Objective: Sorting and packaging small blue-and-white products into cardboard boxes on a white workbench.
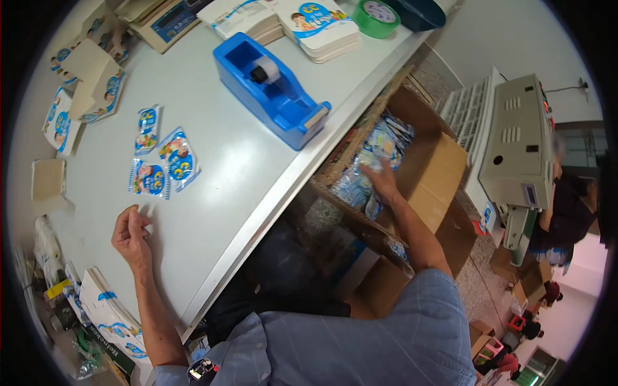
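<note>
My right hand (382, 181) reaches down into a cardboard box (432, 186) beside the table, on a heap of small blue-and-white snack packets (396, 137). Its fingers look spread over the packets, their tips partly hidden; no packet is clearly gripped. Over the table at the left, my left hand (133, 237) has loosely bent fingers with nothing visible between them. Just beyond it lie three single packets: one nearest the hand (150, 178), one to its right (178, 158) and one farther back (147, 129).
A blue tape dispenser (267, 90) stands near the table's right edge. Behind it are stacked flat cartons (315, 29), green tape (376, 18) and a scale (172, 24). Opened cartons (96, 83) stand far left. Beyond the box are a beige machine (515, 141) and a person (573, 209).
</note>
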Available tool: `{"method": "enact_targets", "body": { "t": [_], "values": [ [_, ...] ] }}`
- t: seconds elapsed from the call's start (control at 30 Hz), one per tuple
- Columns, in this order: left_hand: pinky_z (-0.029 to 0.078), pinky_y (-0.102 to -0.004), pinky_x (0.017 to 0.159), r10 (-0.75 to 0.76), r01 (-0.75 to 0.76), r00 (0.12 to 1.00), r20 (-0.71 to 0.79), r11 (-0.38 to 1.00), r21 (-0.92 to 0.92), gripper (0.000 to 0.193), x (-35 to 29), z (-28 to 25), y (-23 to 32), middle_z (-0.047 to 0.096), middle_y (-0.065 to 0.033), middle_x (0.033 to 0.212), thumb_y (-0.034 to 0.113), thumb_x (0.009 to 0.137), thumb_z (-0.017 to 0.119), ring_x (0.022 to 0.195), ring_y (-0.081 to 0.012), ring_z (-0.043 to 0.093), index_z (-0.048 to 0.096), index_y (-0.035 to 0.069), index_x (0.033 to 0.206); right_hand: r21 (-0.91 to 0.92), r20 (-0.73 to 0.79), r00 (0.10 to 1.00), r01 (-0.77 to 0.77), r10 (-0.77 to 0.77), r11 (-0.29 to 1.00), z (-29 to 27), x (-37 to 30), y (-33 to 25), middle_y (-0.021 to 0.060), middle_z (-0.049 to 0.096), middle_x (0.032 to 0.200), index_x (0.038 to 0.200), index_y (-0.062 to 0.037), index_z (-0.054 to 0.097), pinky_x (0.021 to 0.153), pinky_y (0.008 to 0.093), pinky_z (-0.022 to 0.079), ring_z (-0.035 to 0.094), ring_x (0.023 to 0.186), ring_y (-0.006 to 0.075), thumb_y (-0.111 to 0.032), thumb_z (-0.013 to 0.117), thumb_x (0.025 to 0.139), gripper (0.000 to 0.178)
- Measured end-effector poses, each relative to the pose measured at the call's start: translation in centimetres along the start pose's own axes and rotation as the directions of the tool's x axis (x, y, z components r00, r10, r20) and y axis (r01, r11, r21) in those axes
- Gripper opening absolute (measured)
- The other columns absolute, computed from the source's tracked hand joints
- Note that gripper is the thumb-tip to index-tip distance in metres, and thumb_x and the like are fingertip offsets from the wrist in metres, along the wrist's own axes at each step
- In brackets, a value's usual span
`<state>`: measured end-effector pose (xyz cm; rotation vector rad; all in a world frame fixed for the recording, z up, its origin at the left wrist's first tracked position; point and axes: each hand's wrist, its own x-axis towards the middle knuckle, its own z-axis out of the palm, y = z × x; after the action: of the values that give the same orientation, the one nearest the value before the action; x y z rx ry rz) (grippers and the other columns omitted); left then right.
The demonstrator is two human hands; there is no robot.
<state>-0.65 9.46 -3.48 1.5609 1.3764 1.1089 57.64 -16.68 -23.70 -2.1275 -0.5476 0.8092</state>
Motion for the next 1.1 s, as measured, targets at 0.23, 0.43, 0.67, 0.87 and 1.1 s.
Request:
{"method": "enact_targets", "body": {
  "t": [0.23, 0.43, 0.67, 0.87, 1.1],
  "values": [
    [0.051, -0.0258, 0.065, -0.063, 0.063, 0.998, -0.027, 0.998, -0.027, 0.017, -0.7, 0.5, 0.8, 0.069, -0.0036, 0.080, 0.014, 0.098, 0.067, 0.067, -0.0095, 0.061, 0.073, -0.002, 0.099, 0.549, 0.161, 0.951, -0.310, 0.265, 0.776, 0.4, 2.9, 3.5, 0.0140, 0.061, 0.139, 0.146, 0.0000, 0.049, 0.105, 0.0423, 0.049, 0.061, 0.122, 0.0306, -0.038, 0.073, 0.094, 0.069],
    [0.048, -0.0245, 0.060, -0.082, 0.084, 0.996, 0.022, 0.989, -0.124, 0.016, -0.7, 0.7, 3.2, 0.071, -0.0039, 0.077, 0.016, 0.095, 0.072, 0.067, -0.0083, 0.063, 0.075, 0.000, 0.098, 0.299, 0.308, 0.897, -0.409, 0.318, 0.862, -6.6, 5.1, 6.7, 0.0193, 0.043, 0.155, 0.157, 0.0031, 0.027, 0.109, 0.0451, 0.045, 0.051, 0.134, 0.0323, -0.046, 0.084, 0.081, 0.107],
    [0.044, -0.0225, 0.059, -0.074, 0.074, 0.997, 0.004, 0.991, -0.108, 0.019, -1.0, 0.7, 3.1, 0.068, -0.0008, 0.073, 0.019, 0.094, 0.074, 0.065, -0.0050, 0.059, 0.075, 0.000, 0.098, 0.033, 0.165, 0.913, -0.382, 0.372, 0.923, 1.1, 2.9, -0.1, 0.0239, 0.029, 0.163, 0.162, 0.0037, 0.008, 0.117, 0.0444, 0.033, 0.037, 0.145, 0.0353, -0.046, 0.086, 0.077, 0.126],
    [0.040, -0.0227, 0.057, -0.052, 0.053, 0.998, 0.023, 0.996, -0.067, 0.019, -0.9, 1.0, 3.6, 0.063, 0.0028, 0.069, 0.019, 0.092, 0.077, 0.062, -0.0030, 0.050, 0.075, 0.000, 0.092, -0.018, 0.166, 0.972, -0.168, 0.168, 0.986, 3.0, 2.4, -0.4, 0.0250, 0.033, 0.160, 0.161, 0.0063, 0.012, 0.117, 0.0408, 0.033, 0.039, 0.142, 0.0324, -0.034, 0.089, 0.075, 0.122],
    [0.041, -0.0247, 0.056, -0.052, 0.052, 0.998, 0.031, 0.999, -0.005, 0.020, -1.0, 0.8, 3.9, 0.062, 0.0002, 0.066, 0.020, 0.090, 0.078, 0.060, -0.0054, 0.050, 0.075, 0.001, 0.089, 0.149, 0.178, 0.984, -0.029, 0.002, 0.988, 3.7, 4.5, 2.7, 0.0240, 0.048, 0.144, 0.157, 0.0120, 0.016, 0.106, 0.0391, 0.044, 0.052, 0.123, 0.0299, -0.011, 0.086, 0.075, 0.110]
  ]
}}
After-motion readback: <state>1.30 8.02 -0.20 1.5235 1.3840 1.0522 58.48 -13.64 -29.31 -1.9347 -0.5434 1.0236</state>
